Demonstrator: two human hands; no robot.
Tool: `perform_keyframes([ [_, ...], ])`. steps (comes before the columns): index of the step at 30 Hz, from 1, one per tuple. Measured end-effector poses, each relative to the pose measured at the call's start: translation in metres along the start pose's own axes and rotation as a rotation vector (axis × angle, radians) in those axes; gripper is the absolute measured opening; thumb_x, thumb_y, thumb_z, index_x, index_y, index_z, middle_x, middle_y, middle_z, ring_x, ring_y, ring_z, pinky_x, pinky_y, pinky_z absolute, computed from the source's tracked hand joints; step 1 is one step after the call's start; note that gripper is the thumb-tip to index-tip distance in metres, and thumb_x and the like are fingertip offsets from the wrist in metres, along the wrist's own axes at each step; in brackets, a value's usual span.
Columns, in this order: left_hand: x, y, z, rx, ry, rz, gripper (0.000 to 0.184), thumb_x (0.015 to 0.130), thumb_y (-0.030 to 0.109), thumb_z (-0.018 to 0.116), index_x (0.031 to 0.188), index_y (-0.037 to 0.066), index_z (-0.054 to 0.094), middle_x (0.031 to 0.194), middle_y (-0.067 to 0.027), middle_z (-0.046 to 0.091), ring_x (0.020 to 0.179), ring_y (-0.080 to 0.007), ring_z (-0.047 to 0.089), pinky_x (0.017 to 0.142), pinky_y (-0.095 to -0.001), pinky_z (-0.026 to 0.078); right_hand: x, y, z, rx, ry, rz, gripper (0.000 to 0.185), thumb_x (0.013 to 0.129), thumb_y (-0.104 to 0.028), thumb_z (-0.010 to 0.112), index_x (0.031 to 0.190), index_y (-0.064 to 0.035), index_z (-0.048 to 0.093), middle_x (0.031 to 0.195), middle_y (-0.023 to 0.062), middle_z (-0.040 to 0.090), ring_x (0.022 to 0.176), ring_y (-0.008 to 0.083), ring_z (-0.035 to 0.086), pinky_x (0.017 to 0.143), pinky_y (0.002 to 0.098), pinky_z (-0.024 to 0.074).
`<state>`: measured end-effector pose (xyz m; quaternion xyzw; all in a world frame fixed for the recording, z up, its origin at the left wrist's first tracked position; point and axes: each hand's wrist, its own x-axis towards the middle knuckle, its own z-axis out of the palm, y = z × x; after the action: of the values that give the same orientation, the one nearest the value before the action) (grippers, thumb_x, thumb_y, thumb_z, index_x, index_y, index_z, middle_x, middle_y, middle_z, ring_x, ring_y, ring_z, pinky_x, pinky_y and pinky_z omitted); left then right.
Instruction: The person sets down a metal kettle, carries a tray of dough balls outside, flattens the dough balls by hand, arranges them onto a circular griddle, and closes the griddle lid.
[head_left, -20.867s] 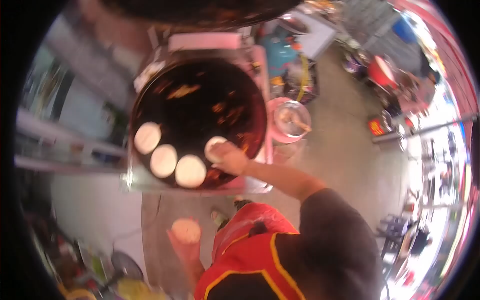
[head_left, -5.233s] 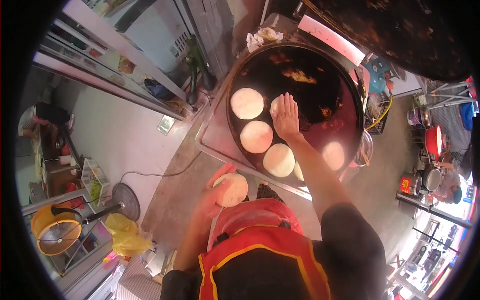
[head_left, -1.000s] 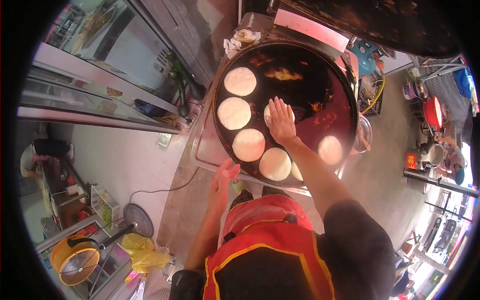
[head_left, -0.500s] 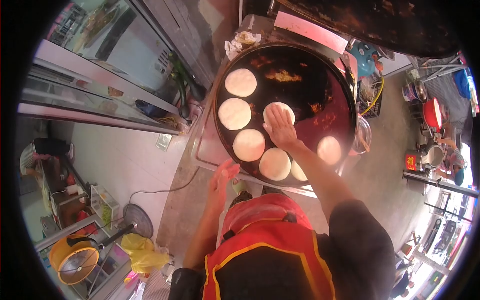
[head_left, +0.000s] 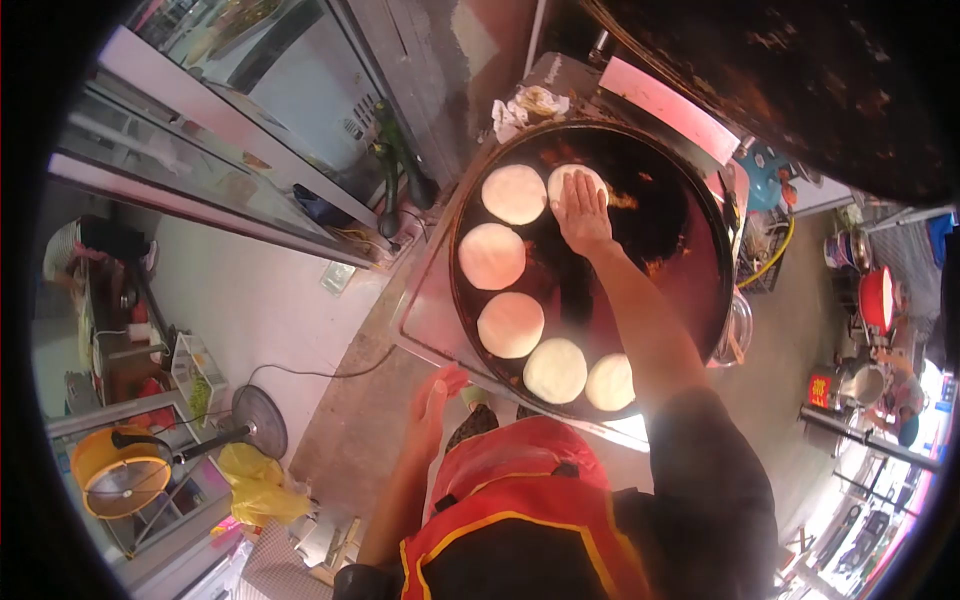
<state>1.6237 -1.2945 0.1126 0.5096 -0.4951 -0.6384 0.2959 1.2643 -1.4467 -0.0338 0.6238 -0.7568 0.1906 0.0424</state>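
Note:
My right hand [head_left: 584, 222] lies flat, fingers stretched out, on a pale round dough cake [head_left: 559, 182] at the far side of a large dark round griddle [head_left: 678, 185]. My hand covers part of this cake. Down the griddle's left side sit more dough cakes, such as the top left one [head_left: 514, 194], the one below it [head_left: 492, 256] and a third [head_left: 511, 325]. Along the near edge are a dough cake [head_left: 555, 371] and another [head_left: 608, 384], partly behind my right forearm. My left hand [head_left: 437, 392] hovers off the near left edge, fingers extended, holding nothing.
A big dark griddle lid [head_left: 790, 90] is raised at the upper right. Crumpled paper [head_left: 528, 108] lies behind the griddle. A blue gas cylinder [head_left: 765, 178] with a yellow hose stands beyond. A yellow fan [head_left: 122, 472] is at lower left. Other people are in the distance.
My right hand has moved from mid-griddle toward the far edge, and the dough cake under it now sits beside the top left one. The camera view has shifted. My left hand stays low, fingers extended.

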Motion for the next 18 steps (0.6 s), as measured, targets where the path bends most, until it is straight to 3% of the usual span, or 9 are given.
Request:
perform_keyframes([
  [12,-0.062,-0.013,0.009,-0.041,0.220,-0.081,0.049,0.096,0.035,0.039,0.121,-0.006,0.049,0.111,-0.0179,0.058,0.106,-0.0246,0.055,0.093,-0.0357,0.041,0.061,0.004,0.000,0.107,-0.166,0.010,0.063,0.092,-0.048,0.032,0.141,-0.0088,0.025,0.147,0.0140,0.021,0.138,0.0285,0.015,0.111,0.0455,0.0107],
  [15,-0.080,-0.013,0.011,-0.055,0.269,-0.078,0.050,0.095,0.036,0.040,0.121,-0.006,0.049,0.110,-0.0184,0.059,0.106,-0.0251,0.055,0.093,-0.0359,0.041,0.061,-0.004,-0.017,0.153,-0.099,0.071,0.059,0.092,-0.044,0.035,0.139,-0.0070,0.030,0.146,0.0150,0.024,0.136,0.0294,0.019,0.110,0.0467,0.0143],
  [16,-0.088,-0.013,0.012,-0.048,0.294,-0.064,0.050,0.095,0.036,0.040,0.121,-0.006,0.049,0.111,-0.0187,0.059,0.105,-0.0252,0.056,0.093,-0.0360,0.042,0.056,-0.016,-0.030,0.170,0.102,-0.037,0.050,0.091,-0.032,0.044,0.133,-0.0042,0.039,0.139,0.0175,0.036,0.131,0.0307,0.029,0.108,0.0448,0.0212],
  [18,-0.105,-0.016,0.014,-0.059,0.345,-0.044,0.050,0.095,0.035,0.041,0.121,-0.006,0.050,0.111,-0.0189,0.059,0.105,-0.0254,0.056,0.093,-0.0360,0.042,0.029,-0.051,-0.057,0.417,0.140,-0.199,0.044,0.086,-0.019,0.052,0.127,-0.0020,0.046,0.130,0.0192,0.046,0.123,0.0335,0.040,0.105,0.0421,0.0287],
])
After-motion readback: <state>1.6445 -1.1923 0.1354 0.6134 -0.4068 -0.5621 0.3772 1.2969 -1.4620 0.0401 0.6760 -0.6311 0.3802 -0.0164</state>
